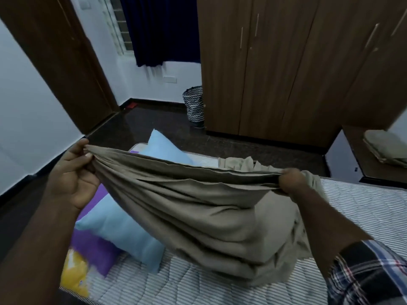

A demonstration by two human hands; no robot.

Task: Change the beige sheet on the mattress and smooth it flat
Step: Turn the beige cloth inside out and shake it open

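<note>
A beige sheet (198, 208) hangs bunched between my two hands above the bare striped mattress (363, 208). My left hand (72, 177) pinches the sheet's upper edge at the left, thumb and fingers closed on the cloth. At the right, my right hand (293, 180) grips the same edge in a fist. The lower folds of the sheet rest on the mattress in front of me. Part of the sheet trails behind my right hand.
Two light blue pillows (123, 234) (165, 148) and a purple and yellow cloth (88, 256) lie on the mattress's left side. A brown wardrobe (286, 73) stands behind, a patterned basket (195, 106) beside it. A folded beige cloth (385, 150) sits on a low ledge at right.
</note>
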